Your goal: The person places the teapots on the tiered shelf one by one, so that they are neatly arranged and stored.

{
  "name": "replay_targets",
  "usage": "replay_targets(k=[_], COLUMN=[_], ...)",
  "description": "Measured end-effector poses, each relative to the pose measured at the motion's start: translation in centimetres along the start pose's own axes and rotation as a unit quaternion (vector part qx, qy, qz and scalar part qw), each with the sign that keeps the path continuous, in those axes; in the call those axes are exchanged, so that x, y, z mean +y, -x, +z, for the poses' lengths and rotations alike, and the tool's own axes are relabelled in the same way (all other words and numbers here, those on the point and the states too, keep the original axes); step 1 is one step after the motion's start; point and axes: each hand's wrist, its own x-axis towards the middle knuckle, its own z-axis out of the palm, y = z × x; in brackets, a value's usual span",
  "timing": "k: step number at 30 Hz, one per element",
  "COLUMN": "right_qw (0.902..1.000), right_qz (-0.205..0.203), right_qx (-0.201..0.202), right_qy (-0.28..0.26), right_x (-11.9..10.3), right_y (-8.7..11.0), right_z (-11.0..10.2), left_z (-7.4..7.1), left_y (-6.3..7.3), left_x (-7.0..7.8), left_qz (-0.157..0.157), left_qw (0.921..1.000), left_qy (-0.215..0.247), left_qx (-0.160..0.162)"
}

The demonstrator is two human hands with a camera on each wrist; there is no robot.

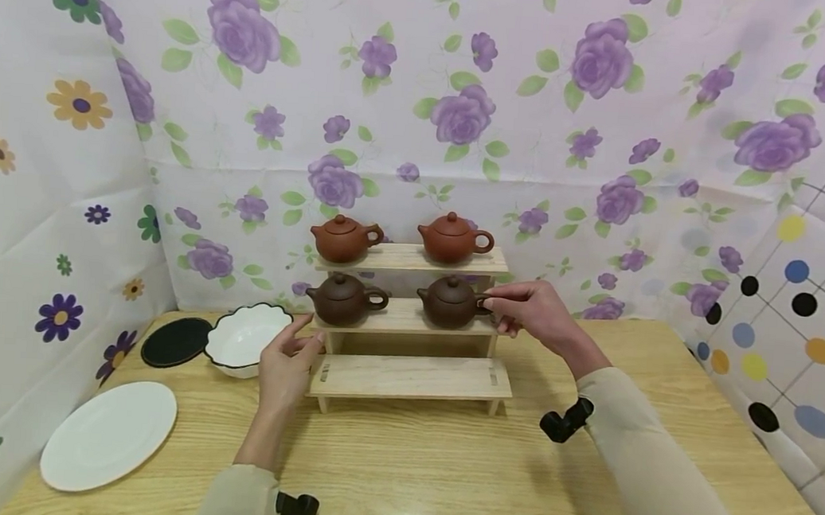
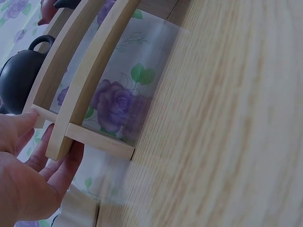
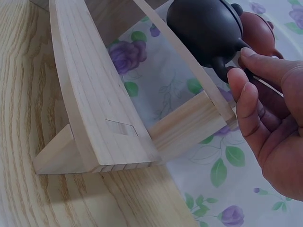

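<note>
A wooden three-tier rack (image 1: 411, 377) stands on the table. On its middle tier sit two dark brown teapots; my right hand (image 1: 534, 314) pinches the handle of the right dark teapot (image 1: 448, 303) between thumb and fingers. The right wrist view shows this dark teapot (image 3: 203, 30) beside the thumb and fingertips. The left dark teapot (image 1: 340, 299) sits near my left hand (image 1: 288, 364), which holds the left end of the rack, thumb by the middle tier and fingers around the lower tier's end (image 2: 59, 142). Two reddish-brown teapots, left (image 1: 342, 240) and right (image 1: 451, 239), stand on the top tier.
Left of the rack are a white scalloped bowl (image 1: 245, 333) with a dark rim, a black round plate or mat (image 1: 175, 342) and a white plate (image 1: 109, 436). A flowered cloth (image 1: 411, 74) hangs behind the wooden table (image 1: 398, 464).
</note>
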Motion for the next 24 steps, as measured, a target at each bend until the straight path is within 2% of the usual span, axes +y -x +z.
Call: replay_targets(k=[7, 14, 17, 20, 22, 24], right_qw=[1.0, 0.9999, 0.9997, 0.9989, 0.9973, 0.9938], right_qz=[0.005, 0.003, -0.006, -0.017, -0.021, -0.024], right_qx=[0.001, 0.006, 0.017, 0.035, 0.05, 0.07], right_qy=[0.001, 0.008, 0.014, 0.028, 0.049, 0.083], right_x=[0.0, -0.3, -0.7, -1.3, -1.6, -1.9], right_y=[0.3, 0.5, 0.9, 1.4, 2.1, 2.9], right_z=[-0.5, -0.9, -1.4, -2.1, -2.8, -3.7], left_z=[0.2, 0.0, -0.8, -2.2, -3.3, -4.4], left_y=[0.0, -0.2, -0.4, -0.5, -0.7, -0.9], left_x=[0.0, 0.1, 0.2, 0.7, 1.1, 1.9], left_qz=[0.006, 0.007, -0.002, -0.013, -0.01, 0.005], left_qw=[0.9999, 1.0, 0.9997, 0.999, 0.998, 0.995], left_qy=[0.011, -0.002, -0.007, -0.013, -0.034, -0.078], left_qx=[-0.003, -0.004, -0.021, -0.04, -0.053, -0.062])
